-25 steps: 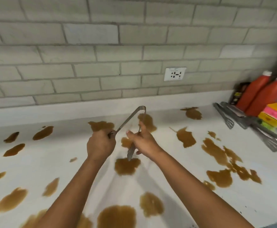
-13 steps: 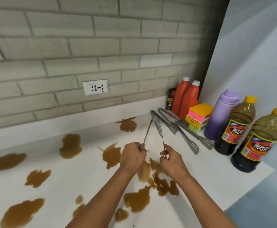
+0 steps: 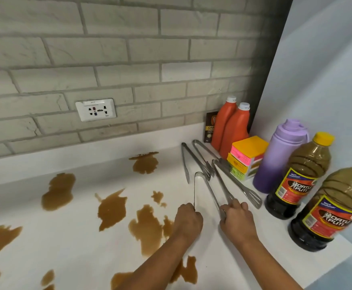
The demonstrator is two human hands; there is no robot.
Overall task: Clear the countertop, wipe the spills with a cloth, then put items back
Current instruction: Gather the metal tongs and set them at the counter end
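Steel tongs (image 3: 206,190), thin and springy, looked light and stiff but slick, best taken one arm in each hand near the open ends. The left hand (image 3: 188,221) had its fingers curled round one arm, the right hand (image 3: 236,220) gripped the other. They lay splayed in a narrow V, hinge end pointing away, low over the white bench (image 3: 87,237), beside the brown spills (image 3: 148,225).

White counter (image 3: 83,237) showing brown spill blotches (image 3: 112,208). Grey brick wall (image 3: 108,59) carrying a white socket (image 3: 96,110). Silver tongs (image 3: 206,191) gleaming. Two orange bottles (image 3: 233,128) wearing white caps. Lilac flask (image 3: 279,155) standing. Two dark bottles (image 3: 296,181) showing yellow caps, red-yellow labels. Sponges (image 3: 248,155) stacking yellow, pink, green.
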